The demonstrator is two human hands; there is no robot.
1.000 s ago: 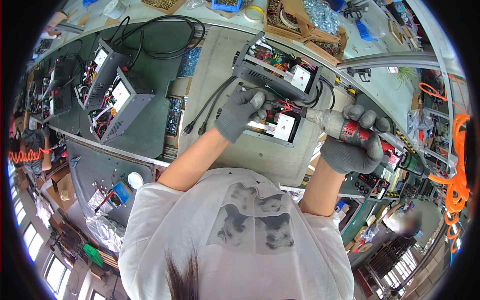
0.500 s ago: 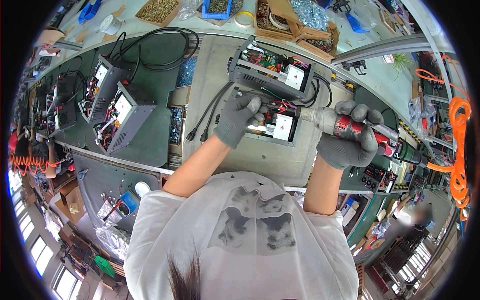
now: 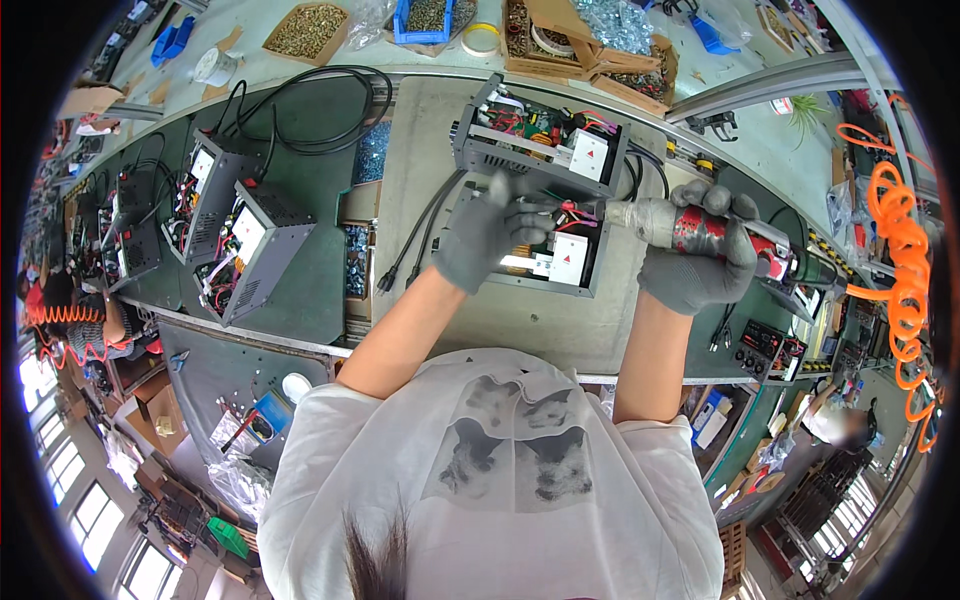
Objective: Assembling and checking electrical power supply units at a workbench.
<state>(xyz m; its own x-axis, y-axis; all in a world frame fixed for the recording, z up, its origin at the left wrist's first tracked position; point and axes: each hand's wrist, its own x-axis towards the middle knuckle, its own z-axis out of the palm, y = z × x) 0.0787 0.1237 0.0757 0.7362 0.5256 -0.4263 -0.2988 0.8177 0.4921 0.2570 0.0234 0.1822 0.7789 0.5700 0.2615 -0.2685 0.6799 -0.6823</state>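
My right hand [image 3: 712,268], in a grey glove, is wrapped round a red-and-grey air screwdriver [image 3: 697,232]. The tool lies nearly level, its nose pointing left toward the nearer metal-cased electronic unit [image 3: 590,275]. This unit has an open top, with red wires and a white panel showing. Over its left part is my gloved left hand [image 3: 488,238], thumb raised and apart from the fingers, which reach right toward the wires. The thumb is slightly blurred, and I see nothing held there. Just beyond stands a second open unit [image 3: 510,158], with a circuit board and coloured wires.
More open units [image 3: 262,250] stand on the green surface at left, with black cables [image 3: 330,145] behind. Boxes of small fasteners [image 3: 307,32] and a blue bin [image 3: 425,20] line the far shelf. An orange coiled hose [image 3: 905,260] hangs at right. Other people are farther off.
My left thumb has lifted away from the fingers, which were pinched together near the tool's tip. The air screwdriver has shifted slightly right in my right hand's grip.
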